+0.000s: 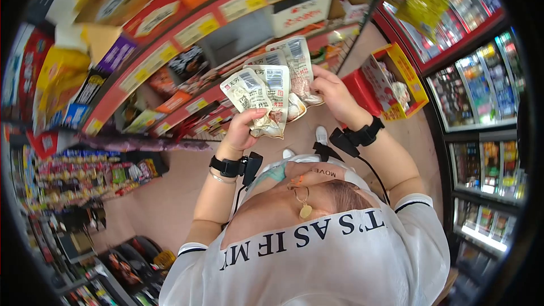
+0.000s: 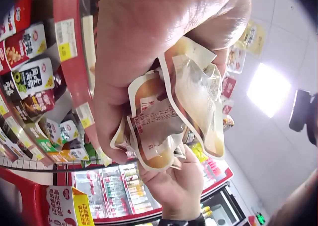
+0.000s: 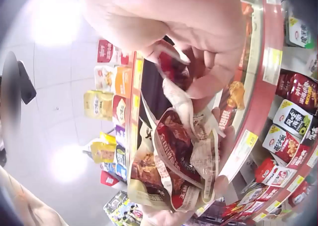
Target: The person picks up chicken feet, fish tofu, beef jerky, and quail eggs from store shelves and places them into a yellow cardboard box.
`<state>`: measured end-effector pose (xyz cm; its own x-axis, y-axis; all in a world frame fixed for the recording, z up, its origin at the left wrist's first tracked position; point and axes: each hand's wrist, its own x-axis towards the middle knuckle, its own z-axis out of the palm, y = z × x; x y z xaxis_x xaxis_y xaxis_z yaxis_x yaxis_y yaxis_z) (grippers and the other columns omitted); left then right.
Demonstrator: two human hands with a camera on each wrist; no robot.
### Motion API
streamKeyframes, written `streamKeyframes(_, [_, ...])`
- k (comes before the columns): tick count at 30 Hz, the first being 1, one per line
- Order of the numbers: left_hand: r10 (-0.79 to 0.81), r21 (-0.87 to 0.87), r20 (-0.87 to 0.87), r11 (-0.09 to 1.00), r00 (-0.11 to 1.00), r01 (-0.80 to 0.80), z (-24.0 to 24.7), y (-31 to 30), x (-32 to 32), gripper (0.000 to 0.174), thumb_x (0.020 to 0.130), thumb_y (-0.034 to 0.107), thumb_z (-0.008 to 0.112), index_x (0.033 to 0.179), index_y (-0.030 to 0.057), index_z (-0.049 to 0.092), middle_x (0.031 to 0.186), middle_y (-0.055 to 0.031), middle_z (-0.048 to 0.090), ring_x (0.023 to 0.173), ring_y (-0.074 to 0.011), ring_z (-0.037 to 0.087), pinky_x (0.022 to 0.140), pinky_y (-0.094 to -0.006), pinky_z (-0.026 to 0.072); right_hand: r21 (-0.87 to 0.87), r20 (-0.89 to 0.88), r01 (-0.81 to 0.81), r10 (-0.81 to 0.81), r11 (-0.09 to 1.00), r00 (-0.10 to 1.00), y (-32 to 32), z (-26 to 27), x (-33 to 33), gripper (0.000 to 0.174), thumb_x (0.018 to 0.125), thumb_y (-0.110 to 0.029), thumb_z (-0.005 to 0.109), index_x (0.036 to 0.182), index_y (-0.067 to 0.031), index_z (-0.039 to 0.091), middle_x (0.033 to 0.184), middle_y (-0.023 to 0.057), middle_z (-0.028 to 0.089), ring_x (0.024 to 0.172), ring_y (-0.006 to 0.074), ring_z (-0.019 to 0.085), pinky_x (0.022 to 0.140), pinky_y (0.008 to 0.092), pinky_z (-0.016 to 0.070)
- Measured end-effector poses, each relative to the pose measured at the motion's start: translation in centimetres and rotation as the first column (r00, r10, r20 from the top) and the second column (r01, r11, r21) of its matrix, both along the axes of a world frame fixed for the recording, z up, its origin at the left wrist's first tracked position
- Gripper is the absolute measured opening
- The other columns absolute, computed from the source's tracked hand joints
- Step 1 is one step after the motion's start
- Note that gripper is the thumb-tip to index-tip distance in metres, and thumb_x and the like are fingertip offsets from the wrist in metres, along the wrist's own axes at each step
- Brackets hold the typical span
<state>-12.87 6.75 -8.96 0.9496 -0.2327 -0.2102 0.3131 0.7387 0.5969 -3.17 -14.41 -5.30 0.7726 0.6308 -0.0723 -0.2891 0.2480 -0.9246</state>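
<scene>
Three sealed snack packets with barcodes and red print are fanned out and overlapping in front of my chest in the head view. My left hand (image 1: 242,129) pinches the lower edge of the left packet (image 1: 247,92) and the middle packet (image 1: 278,84), thumb lying on top. The right packet (image 1: 296,59) is pinched at its lower right side by my right hand (image 1: 340,99). In the right wrist view, a packet's printed front (image 3: 175,142) shows reddish-brown food pictures. Clear plastic bulges from a packet (image 2: 191,94) in the left wrist view.
A red shelf (image 1: 238,8) with price tags and boxed snacks runs just beyond the packets. A yellow and red carton (image 1: 408,73) stands at right, before glass-door fridges (image 1: 473,90). More snack racks (image 1: 85,178) stand left, across the pale floor (image 1: 141,209).
</scene>
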Motion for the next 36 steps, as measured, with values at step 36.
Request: streamKeyframes(36, [-0.462,0.170,-0.617,0.712,0.637,0.681,-18.1,-48.8,31.6,0.031,0.084,0.018,0.051,0.109,-0.0005,0.052,0.101,-0.0119,0.060,0.089,-0.0224,0.061,0.078,-0.0359,0.0496,-0.230,-0.565,0.798,-0.744,0.557,0.357,-42.3,-24.1,12.0,0.036,0.077,0.001,0.061,0.111,0.0013,0.048,0.104,0.0124,0.059,0.090,0.0209,0.061,0.072,0.0362,0.0531])
